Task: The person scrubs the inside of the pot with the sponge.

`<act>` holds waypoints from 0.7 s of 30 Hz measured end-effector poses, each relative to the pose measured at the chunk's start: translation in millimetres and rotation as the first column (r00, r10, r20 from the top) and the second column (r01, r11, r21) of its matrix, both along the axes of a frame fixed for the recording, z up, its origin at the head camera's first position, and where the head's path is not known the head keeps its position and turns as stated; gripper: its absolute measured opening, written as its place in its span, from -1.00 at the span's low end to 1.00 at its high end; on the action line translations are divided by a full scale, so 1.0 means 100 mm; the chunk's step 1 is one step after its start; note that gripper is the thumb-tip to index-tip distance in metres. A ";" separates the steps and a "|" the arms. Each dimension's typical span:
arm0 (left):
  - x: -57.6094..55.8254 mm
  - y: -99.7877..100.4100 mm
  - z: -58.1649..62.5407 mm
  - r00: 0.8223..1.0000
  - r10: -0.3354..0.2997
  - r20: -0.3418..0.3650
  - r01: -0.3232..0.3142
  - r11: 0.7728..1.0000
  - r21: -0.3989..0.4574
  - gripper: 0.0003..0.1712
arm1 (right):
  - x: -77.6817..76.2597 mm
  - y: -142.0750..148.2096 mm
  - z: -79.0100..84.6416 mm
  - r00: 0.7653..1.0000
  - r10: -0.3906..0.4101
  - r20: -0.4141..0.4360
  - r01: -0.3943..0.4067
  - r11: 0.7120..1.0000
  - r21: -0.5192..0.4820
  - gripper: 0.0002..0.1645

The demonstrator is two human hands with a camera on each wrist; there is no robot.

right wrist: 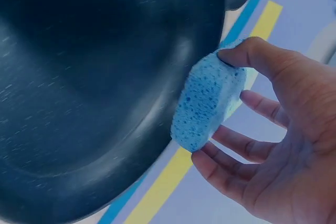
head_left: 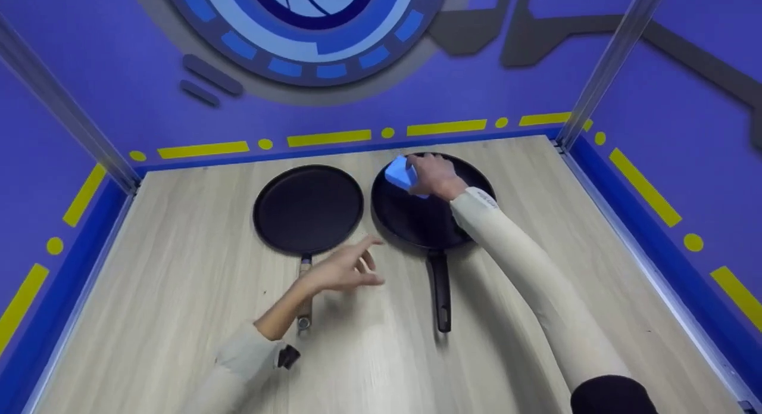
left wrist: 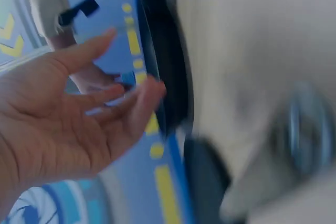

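Violet-blue walls (head_left: 506,92) marked with yellow dashes (head_left: 329,138) enclose a pale, wood-grained worktop (head_left: 190,235). On it rests a black frying pan (head_left: 411,214), its black handle (head_left: 440,292) directed toward you. Your right hand (head_left: 436,174) reaches over the far part of the frying pan; its grip is clamped on a blue sponge (head_left: 400,171), thumb at one end and fingertips at the other. The sponge is held over the frying pan, near the far left rim; whether the two touch cannot be told. Just left of the frying pan lies a flat pan (head_left: 308,208), its brown handle (head_left: 305,310) likewise toward you. Your left hand (head_left: 342,268) hovers to the near left of the frying pan, its grip apart, thumb and fingers spread.
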State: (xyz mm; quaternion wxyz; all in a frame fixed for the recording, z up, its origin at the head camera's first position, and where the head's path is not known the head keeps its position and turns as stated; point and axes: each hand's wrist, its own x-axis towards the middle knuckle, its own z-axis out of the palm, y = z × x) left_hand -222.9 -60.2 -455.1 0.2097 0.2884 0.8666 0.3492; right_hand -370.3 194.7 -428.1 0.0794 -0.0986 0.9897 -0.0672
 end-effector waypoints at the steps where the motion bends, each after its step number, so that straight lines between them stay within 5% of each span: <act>1: 0.03 0.04 -0.04 0.998 -0.028 0.053 0.025 0.998 0.056 -0.17 | 0.01 0.01 -0.03 1.000 0.008 0.010 -0.008 1.000 0.004 -0.24; 8: 0.24 0.38 -0.33 0.946 -0.103 0.309 0.023 0.968 0.252 -0.05 | 0.06 0.15 -0.27 0.993 0.055 0.107 -0.061 0.997 0.055 -0.23; 16: 0.35 0.67 -0.47 0.910 -0.115 0.399 -0.013 0.953 0.303 -0.03 | 0.04 0.29 -0.40 0.974 0.127 0.186 -0.148 0.984 0.101 -0.23; 21: 0.34 0.84 -0.49 0.849 -0.073 0.524 -0.123 0.936 0.331 -0.04 | 0.02 0.32 -0.39 0.978 0.129 0.162 -0.149 0.982 0.112 -0.25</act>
